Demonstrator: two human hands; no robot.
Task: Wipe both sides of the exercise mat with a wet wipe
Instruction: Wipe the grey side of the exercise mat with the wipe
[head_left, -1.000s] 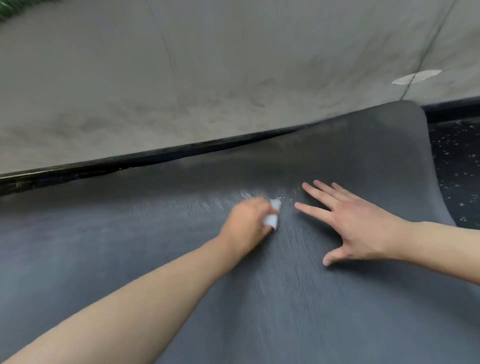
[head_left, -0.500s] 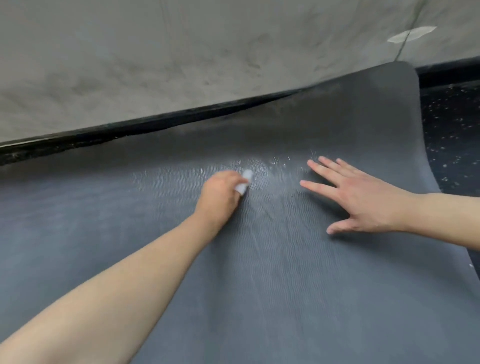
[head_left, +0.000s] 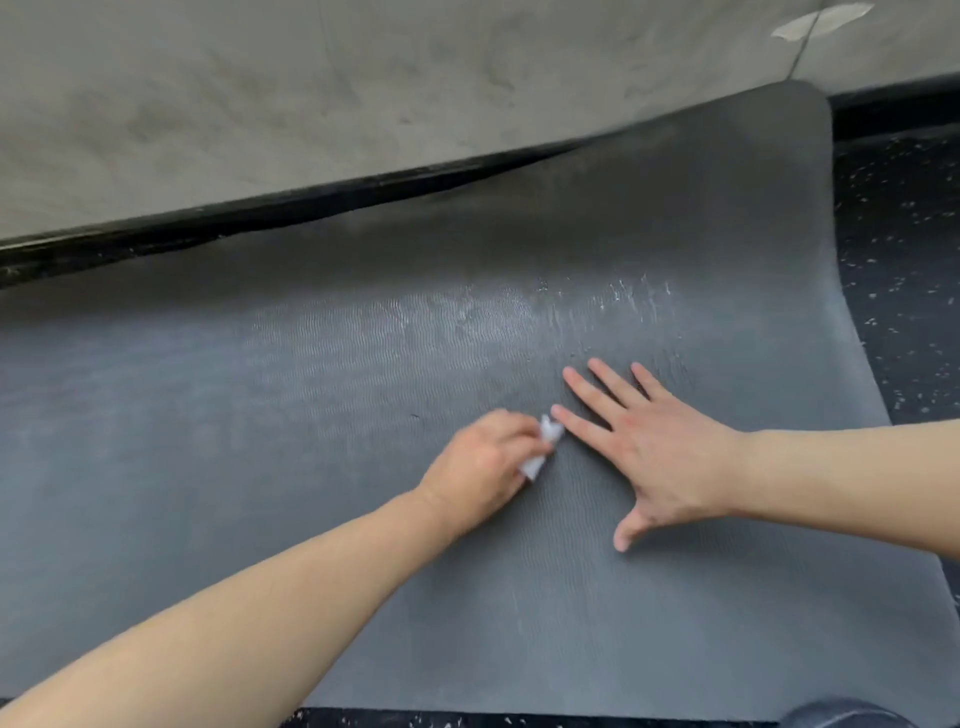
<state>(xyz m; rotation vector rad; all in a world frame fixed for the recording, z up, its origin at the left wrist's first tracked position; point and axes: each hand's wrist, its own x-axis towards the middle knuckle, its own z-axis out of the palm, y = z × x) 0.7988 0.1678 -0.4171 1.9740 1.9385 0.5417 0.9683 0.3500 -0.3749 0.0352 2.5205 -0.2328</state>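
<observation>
The grey exercise mat (head_left: 363, 519) runs lengthwise left to right across the frame; the left hand (head_left: 483, 467) is clenched on a wet wipe (head_left: 543, 449) at center, the right hand (head_left: 660, 452) splayed flat beside it.

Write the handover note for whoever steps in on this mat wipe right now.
Left hand: shut on the wet wipe, pressed to the exercise mat near its middle.
Right hand: open, flat on the mat, fingers spread, index fingertip right beside the wipe; it steadies the mat.
Mat: spread on the dark speckled floor, far edge curling up against the wall.
Done: a wet sheen beyond the hands shows that patch is wiped.
Left: the rest of this face shows no sheen; then flip it and wipe the other side.
</observation>
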